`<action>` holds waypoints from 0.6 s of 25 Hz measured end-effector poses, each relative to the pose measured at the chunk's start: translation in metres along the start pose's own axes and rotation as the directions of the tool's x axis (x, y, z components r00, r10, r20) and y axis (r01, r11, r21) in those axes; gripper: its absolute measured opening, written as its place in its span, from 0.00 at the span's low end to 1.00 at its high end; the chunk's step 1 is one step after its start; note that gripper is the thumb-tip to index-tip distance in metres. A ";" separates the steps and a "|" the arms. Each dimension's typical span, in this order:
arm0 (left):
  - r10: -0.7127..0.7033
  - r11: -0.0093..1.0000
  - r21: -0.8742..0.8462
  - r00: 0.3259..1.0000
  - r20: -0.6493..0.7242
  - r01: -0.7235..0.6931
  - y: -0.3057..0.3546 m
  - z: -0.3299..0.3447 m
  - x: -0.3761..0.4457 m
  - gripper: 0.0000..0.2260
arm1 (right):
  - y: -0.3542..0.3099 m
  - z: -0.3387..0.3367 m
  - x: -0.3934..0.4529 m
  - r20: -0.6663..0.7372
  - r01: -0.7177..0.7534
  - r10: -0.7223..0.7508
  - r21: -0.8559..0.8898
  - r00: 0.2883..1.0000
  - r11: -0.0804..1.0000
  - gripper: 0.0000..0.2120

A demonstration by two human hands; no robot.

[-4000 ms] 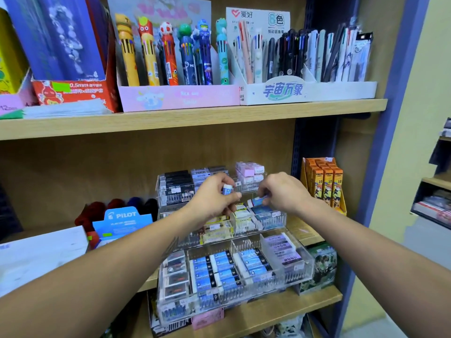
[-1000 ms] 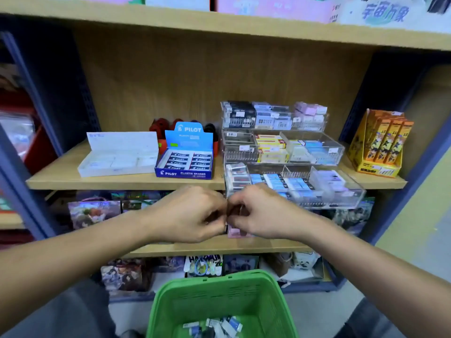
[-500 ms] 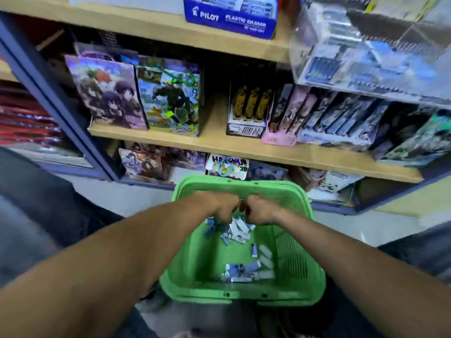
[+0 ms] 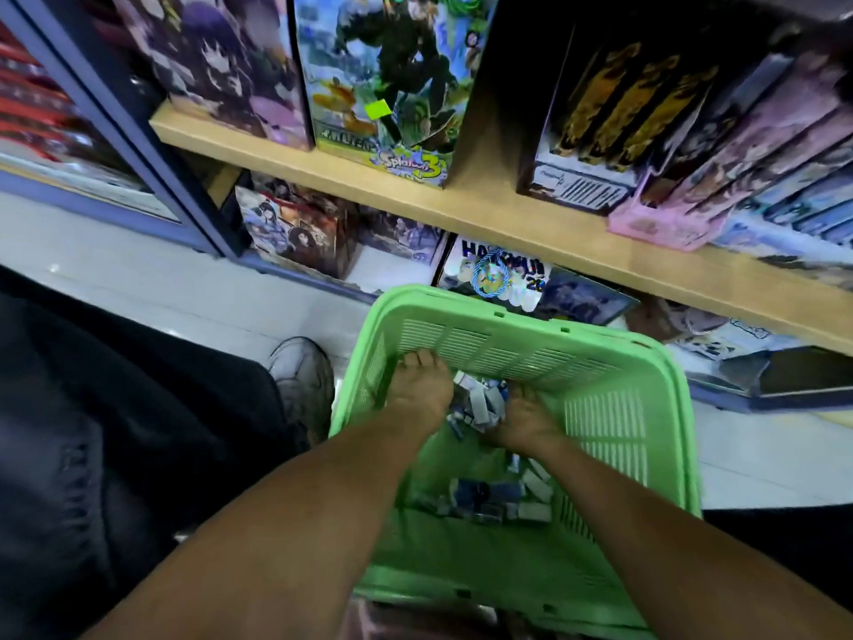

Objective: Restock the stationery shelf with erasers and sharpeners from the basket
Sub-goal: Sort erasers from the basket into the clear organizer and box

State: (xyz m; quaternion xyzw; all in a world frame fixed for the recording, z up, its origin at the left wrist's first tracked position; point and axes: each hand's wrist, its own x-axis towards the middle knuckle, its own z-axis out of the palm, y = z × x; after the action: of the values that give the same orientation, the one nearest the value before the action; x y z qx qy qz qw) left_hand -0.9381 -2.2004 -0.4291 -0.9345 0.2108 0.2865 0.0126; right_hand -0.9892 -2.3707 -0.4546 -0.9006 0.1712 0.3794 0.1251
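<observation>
You are partway through: a good many small packets [image 4: 480, 498] lie loose on the floor of the green basket [image 4: 604, 408], so plenty is left to carry up, and the eraser trays are out of view above. Both your arms reach down into the basket. Your left hand [image 4: 422, 385] is at the far left, fingers pointing at the far wall, and I cannot tell whether its grip is together or apart. Your right hand [image 4: 521, 418] curls beside a small heap of packets [image 4: 480, 404] between the hands; whether it is clamped on one is too blurred to tell.
</observation>
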 end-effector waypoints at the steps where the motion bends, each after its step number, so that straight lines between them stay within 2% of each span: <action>1: 0.021 0.999 -0.036 0.998 -0.065 -0.023 0.002 0.003 -0.001 0.18 | -0.001 0.004 0.003 -0.021 0.005 -0.005 0.000 1.000 1.000 0.50; 3: 0.018 1.000 -0.012 0.994 -0.103 -0.019 0.003 0.018 -0.004 0.20 | -0.002 0.013 0.007 -0.076 0.010 -0.009 0.008 0.997 1.000 0.49; 6: -0.074 0.997 -0.034 0.996 -0.052 0.073 0.001 0.041 0.000 0.21 | -0.003 0.023 0.008 -0.126 0.009 -0.007 0.013 0.992 1.000 0.51; 11: -0.187 0.969 -0.155 0.981 0.050 0.192 0.001 0.045 0.008 0.21 | -0.008 0.019 0.012 -0.081 -0.032 0.036 0.042 0.996 0.999 0.53; 13: -0.160 0.975 -0.143 0.984 0.076 0.170 0.006 0.051 0.012 0.20 | -0.013 0.021 0.011 -0.067 -0.051 0.058 0.109 0.996 0.993 0.52; 14: -0.144 0.968 -0.197 0.986 0.081 0.158 0.009 0.055 0.014 0.21 | -0.016 0.023 0.009 -0.064 -0.054 0.063 0.136 0.996 0.989 0.52; 15: -0.155 0.925 -0.332 0.982 0.109 0.183 0.012 0.057 0.015 0.23 | -0.020 0.025 0.008 -0.065 -0.047 0.057 0.149 0.996 0.988 0.50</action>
State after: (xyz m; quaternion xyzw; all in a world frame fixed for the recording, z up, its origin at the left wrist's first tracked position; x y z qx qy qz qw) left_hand -0.9622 -2.2092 -0.4829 -0.9249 0.0763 0.3540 -0.1160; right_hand -0.9921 -2.3452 -0.4757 -0.8967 0.2264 0.3376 0.1754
